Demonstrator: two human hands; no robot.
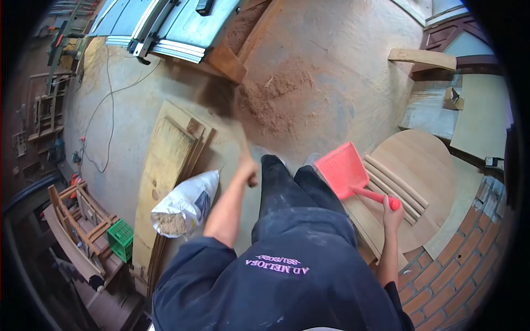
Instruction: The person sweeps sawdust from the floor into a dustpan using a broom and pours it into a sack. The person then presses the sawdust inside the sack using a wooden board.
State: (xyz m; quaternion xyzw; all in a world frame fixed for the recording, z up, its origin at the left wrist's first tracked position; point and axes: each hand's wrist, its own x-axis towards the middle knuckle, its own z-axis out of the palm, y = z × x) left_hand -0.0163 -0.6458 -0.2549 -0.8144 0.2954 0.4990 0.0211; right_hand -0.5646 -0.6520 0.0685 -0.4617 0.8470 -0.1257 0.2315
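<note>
My left hand [248,168] is closed round the wooden handle of a hand brush [243,140]. The brush's dark head is smeared by motion, beside a heap of reddish-brown sawdust [276,102] on the floor. On the other side, my right hand [392,214] grips the handle of a red dustpan [345,170], held up near my right leg with its pan pointing forward. No sawdust shows in the pan. An open white sack [190,201] with pale shavings in its mouth lies near my left forearm.
A table saw [182,27] stands ahead on the left, above the sawdust. Wooden boards [165,149] lie along my left, near a green crate [120,240]. To my right are a round wooden panel [433,165], several wooden rods [397,182] and bricks [441,287]. A cable [112,105] crosses the floor.
</note>
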